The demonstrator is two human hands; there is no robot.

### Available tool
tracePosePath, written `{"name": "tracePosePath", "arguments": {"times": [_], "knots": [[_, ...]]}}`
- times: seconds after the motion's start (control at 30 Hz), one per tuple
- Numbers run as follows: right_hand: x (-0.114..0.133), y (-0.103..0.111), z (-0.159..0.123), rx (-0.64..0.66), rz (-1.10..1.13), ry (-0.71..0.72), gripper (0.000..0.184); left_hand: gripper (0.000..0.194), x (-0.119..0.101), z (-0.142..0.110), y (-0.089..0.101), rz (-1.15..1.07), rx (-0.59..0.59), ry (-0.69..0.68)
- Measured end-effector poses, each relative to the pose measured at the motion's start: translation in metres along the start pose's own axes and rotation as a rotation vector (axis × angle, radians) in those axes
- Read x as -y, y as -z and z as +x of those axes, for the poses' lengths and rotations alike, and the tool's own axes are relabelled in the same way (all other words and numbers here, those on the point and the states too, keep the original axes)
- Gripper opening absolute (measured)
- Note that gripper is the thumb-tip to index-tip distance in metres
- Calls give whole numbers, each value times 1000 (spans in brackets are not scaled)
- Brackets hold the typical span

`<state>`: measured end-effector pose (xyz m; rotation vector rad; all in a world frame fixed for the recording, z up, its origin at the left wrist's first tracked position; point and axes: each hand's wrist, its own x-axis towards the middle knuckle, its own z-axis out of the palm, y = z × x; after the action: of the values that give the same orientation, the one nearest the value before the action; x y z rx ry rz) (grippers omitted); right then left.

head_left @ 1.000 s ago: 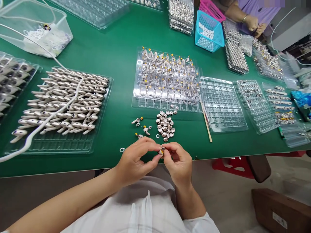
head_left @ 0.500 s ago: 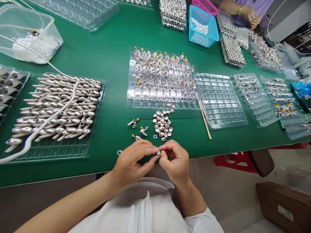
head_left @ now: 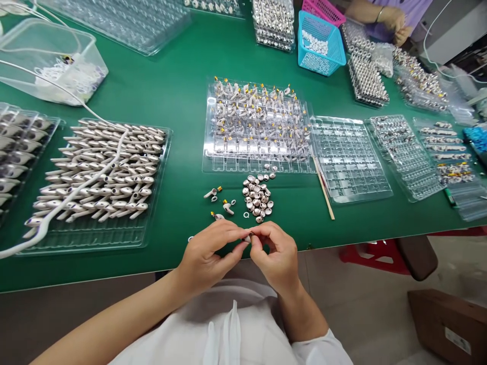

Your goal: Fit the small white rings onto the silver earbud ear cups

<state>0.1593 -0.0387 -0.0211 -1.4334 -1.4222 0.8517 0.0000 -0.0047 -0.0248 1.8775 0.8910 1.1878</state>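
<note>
A left hand and right hand pinch a small pale part between narrowed fingers, just in front of the cap pile. The bench has open room right of that pile, 3 loose stems left.

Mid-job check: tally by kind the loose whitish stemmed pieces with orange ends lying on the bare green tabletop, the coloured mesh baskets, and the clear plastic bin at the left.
Loose whitish stemmed pieces with orange ends: 3
Blue plastic mesh basket: 1
Pink plastic mesh basket: 1
Clear plastic bin: 1
Total: 6
</note>
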Motion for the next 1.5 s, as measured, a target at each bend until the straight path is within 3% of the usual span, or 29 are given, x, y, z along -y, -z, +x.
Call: {"name": "tracePosePath", "arguments": {"times": [0.5,0.8,1.13,1.5], "knots": [[0,-3,-1,-34,29,-25,15,29,2,-5,1,-23,51,-6],[-3,-7,-4,-124,-42,115,18,32,5,-10,0,-72,75,10],[6,7,-15,1,49,146,31,43,6,-12,2,-228,59,75],[-1,3,-17,-39,62,165,29,43,6,-12,1,-109,47,63]]}}
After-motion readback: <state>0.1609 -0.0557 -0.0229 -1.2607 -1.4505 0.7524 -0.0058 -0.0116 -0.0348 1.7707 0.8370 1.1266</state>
